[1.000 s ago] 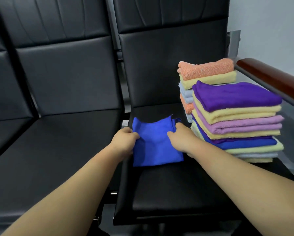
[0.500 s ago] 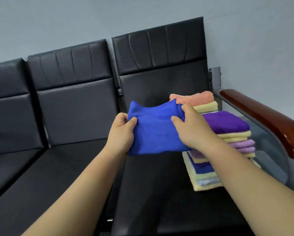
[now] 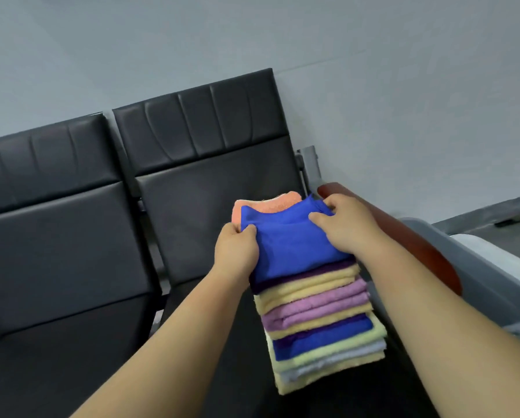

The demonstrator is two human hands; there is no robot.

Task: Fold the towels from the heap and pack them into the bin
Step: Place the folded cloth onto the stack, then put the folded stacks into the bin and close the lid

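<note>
A folded blue towel (image 3: 291, 245) lies on top of a tall stack of folded towels (image 3: 322, 321) on the right-hand black seat. My left hand (image 3: 236, 251) grips the towel's left edge and my right hand (image 3: 343, 226) grips its far right corner. Under it the stack shows purple, yellow, lilac, blue, pale green and grey layers. A second stack stands behind, topped by an orange towel (image 3: 270, 203), mostly hidden by the blue one. No bin and no heap are in view.
Black padded seats (image 3: 71, 267) run in a row against a grey wall. A brown wooden armrest (image 3: 415, 245) on a grey frame borders the stack on the right. A white-and-grey object (image 3: 493, 260) sits beyond the armrest.
Both hands lifted the blue towel off the seat, carried it up and to the right, and brought it down onto the near stack. The camera view swung up and right.
</note>
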